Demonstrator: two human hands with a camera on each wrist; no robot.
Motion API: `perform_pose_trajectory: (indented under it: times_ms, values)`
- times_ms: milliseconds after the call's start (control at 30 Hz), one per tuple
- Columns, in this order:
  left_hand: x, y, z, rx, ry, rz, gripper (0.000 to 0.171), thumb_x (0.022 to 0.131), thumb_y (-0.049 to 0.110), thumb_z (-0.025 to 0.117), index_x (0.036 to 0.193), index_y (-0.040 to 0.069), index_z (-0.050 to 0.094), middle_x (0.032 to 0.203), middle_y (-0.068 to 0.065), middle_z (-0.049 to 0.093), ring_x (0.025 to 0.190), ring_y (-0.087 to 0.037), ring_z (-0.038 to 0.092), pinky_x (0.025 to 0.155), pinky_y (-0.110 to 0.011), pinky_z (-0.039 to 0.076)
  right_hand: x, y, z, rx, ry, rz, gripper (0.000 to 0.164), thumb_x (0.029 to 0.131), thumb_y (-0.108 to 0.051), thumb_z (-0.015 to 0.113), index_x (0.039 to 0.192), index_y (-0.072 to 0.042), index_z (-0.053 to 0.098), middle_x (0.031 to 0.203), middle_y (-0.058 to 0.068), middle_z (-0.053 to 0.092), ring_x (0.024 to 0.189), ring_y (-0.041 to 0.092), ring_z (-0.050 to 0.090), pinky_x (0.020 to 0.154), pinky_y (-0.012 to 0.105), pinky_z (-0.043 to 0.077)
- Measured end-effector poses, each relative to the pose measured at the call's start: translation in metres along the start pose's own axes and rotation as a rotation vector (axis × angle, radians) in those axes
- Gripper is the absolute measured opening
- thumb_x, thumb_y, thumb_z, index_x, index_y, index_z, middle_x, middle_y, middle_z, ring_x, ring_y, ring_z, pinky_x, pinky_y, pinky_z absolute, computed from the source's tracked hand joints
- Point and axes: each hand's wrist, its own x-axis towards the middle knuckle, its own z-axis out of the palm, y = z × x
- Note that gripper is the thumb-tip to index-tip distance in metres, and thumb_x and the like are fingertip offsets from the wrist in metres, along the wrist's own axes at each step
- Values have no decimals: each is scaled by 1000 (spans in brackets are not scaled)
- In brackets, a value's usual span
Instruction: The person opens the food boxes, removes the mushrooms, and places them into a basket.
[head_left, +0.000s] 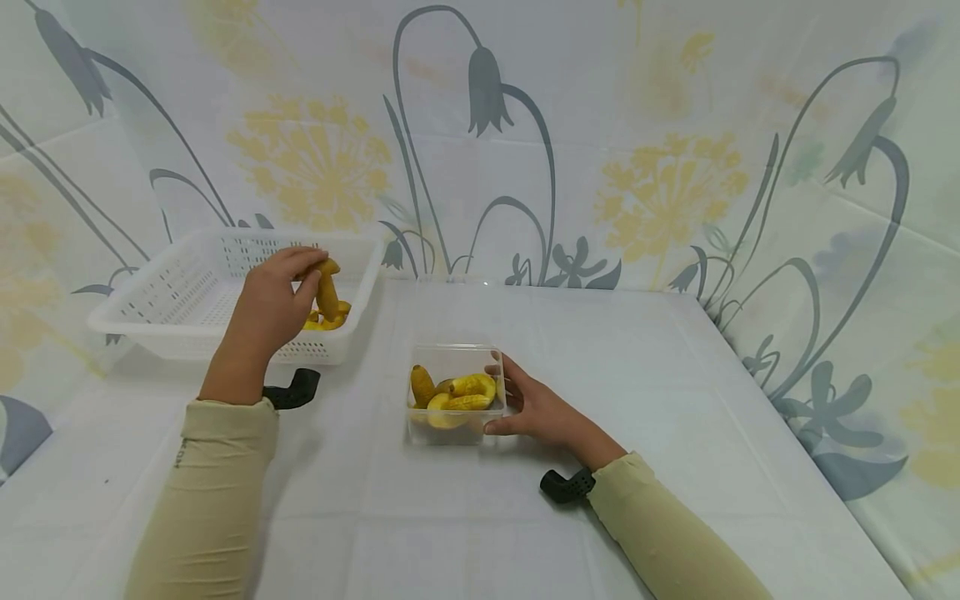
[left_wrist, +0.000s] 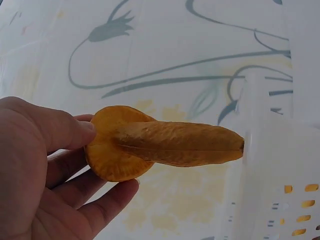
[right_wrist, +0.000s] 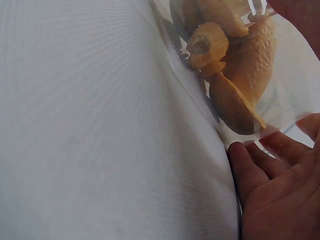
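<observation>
My left hand (head_left: pixel 273 296) pinches a yellow mushroom (head_left: pixel 327 290) by its cap, above the right end of a white perforated basket (head_left: pixel 127 321). In the left wrist view, thumb and fingers hold the round cap, and the mushroom's stem (left_wrist: pixel 190 144) points right. Below it, more yellow mushrooms (head_left: pixel 339 318) lie in the basket, partly hidden by the hand. My right hand (head_left: pixel 542 414) rests against the right side of a clear plastic box (head_left: pixel 446 432), with fingers and thumb spread along the wall. Several yellow mushrooms (head_left: pixel 471 387) lie inside the box.
A white cloth (head_left: pixel 420 533) covers the table under the box and basket. Behind stands a floral-patterned sheet (head_left: pixel 480 167), which also runs along both sides. Black wrist devices (head_left: pixel 567 486) sit at both sleeves' cuffs.
</observation>
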Motion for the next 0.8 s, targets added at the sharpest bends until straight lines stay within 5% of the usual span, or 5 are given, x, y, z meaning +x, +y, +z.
perform_pose_trajectory:
  times_ms: [367, 800]
  values:
    - [1, -9, 8, 41, -94, -9, 32, 100, 7, 47, 127, -4, 59, 136, -22, 53, 127, -43, 47, 102, -56, 44, -1, 0, 0, 8, -9, 5, 114, 76, -32, 83, 157, -29, 3, 159, 3, 27, 147, 25, 28, 117, 41, 30]
    - [3, -17, 16, 73, -283, -58, 34, 101, 7, 45, 131, -2, 56, 140, -23, 48, 128, -42, 46, 102, -56, 44, -2, 0, -1, 9, -12, 5, 114, 77, -32, 82, 157, -27, 2, 159, 3, 27, 147, 24, 28, 117, 41, 30]
